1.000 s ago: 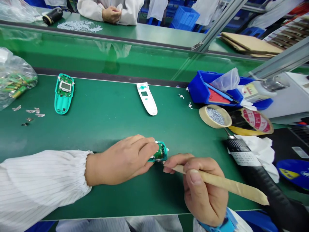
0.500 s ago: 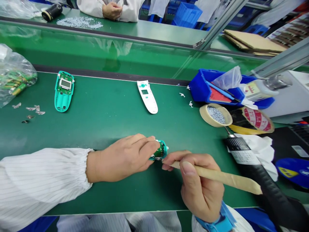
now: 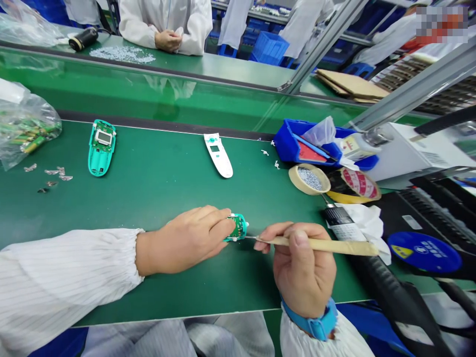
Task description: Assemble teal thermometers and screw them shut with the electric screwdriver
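Observation:
My left hand (image 3: 191,240) is closed over a teal device housing with a green circuit board (image 3: 238,228), its fingers hiding most of it against the table. My right hand (image 3: 305,267), with a blue wrist strap (image 3: 316,322), pinches a slim tool wrapped in beige tape (image 3: 345,247). The tool's thin metal tip reaches the near right end of the housing; whether it touches is too small to tell. Further back lie a white cover (image 3: 220,156) with a window and a second teal housing (image 3: 101,148) with its board and display showing.
On the right are a blue bin (image 3: 288,141), a tape roll (image 3: 292,181) containing small metal parts, and a black electric screwdriver (image 3: 368,267). To the left, a clear bag (image 3: 29,124) of boards stands behind small metal clips (image 3: 59,172). Another person's hands (image 3: 168,40) rest across the barrier.
My view has shifted toward the right. The taped tool has swung to nearly level, and its metal tip now shows beside the housing. My left hand keeps its hold.

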Motion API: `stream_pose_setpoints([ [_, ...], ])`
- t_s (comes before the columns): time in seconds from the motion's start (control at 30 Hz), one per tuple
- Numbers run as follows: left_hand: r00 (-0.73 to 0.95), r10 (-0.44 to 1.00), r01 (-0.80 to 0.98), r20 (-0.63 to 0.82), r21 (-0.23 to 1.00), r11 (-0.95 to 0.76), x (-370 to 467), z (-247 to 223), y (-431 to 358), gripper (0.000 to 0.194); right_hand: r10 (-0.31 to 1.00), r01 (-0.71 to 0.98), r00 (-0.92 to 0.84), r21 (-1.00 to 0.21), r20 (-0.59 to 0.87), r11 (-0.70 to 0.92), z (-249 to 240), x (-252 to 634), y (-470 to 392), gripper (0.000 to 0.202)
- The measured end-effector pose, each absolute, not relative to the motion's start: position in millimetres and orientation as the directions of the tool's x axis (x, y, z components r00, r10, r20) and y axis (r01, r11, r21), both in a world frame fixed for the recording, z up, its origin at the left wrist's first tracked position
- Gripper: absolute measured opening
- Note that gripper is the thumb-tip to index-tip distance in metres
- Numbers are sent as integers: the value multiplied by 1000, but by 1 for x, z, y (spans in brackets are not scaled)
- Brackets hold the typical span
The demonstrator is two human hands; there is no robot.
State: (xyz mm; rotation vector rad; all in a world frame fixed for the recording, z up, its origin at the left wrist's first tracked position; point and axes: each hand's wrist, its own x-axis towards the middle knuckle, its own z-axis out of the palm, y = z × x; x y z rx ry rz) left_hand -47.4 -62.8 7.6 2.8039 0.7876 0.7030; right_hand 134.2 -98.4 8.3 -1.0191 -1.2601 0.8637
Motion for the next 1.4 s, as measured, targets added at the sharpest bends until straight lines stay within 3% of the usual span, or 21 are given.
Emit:
stream_pose_setpoints([
  [0.73,741,567,433,360,389,-813,-47,9,-61,24,915,183,-57,-897,398,402,0,140,-99,11],
  [0.93,731,623,451,279,488,-747,-48,9,-60,32,895,115,50,-893,443,435,16,136,-90,12],
  [1.17,738,617,480,274,429,-765,-47,10,-60,33,894,163,6,-883,448,441,19,129,-74,11],
  [1.4,735,640,502,224,453,-736,-46,7,-58,38,915,175,0,-901,403,397,12,133,-75,11],
])
